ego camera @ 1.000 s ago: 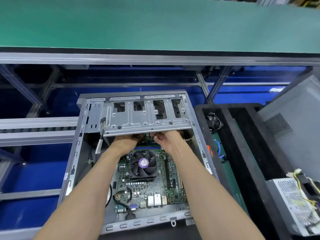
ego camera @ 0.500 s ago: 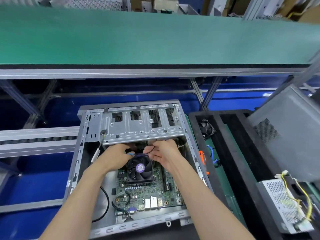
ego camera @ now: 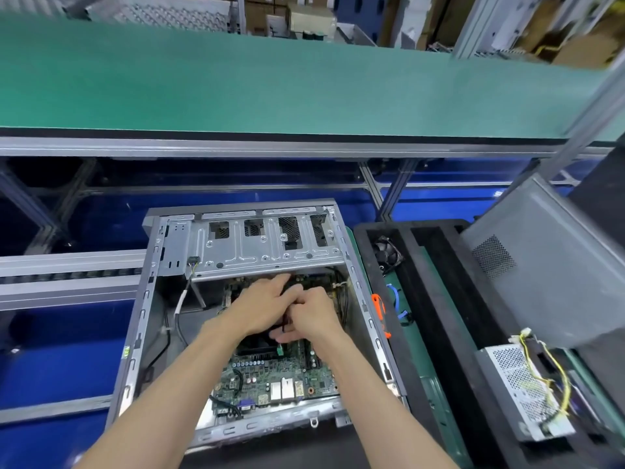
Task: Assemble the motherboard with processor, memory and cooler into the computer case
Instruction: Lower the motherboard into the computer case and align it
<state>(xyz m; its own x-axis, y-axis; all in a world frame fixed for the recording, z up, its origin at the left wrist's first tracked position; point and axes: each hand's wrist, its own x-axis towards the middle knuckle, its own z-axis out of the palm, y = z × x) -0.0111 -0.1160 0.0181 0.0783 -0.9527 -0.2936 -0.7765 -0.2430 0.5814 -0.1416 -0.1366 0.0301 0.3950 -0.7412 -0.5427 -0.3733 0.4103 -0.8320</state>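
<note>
Your left hand [ego camera: 262,308] and right hand [ego camera: 313,313] meet over the middle of the motherboard [ego camera: 270,374], which lies flat inside the open case [ego camera: 142,316]. Both hands sit right above the cooler [ego camera: 253,345], so only its dark near edge shows beneath them. Your left fingers reach forward, fairly straight, toward the drive cage [ego camera: 263,245]; whether they hold anything you cannot tell from here. Your right fingers are curled, and a thin black cable [ego camera: 283,324] runs down from between the two hands, ending near a small green connector [ego camera: 280,350] on the board. It looks pinched by your right hand, though the exact grip is hidden.

The case rests on the counter in front of you. Just to its right, a black tray [ego camera: 422,316] holds a small fan [ego camera: 387,253], an orange-handled tool [ego camera: 380,314] and a blue cable [ego camera: 397,301]. Further right lie a grey side panel [ego camera: 548,265] and a power supply [ego camera: 521,390] with yellow wires. A green belt [ego camera: 270,86] runs across behind the case.
</note>
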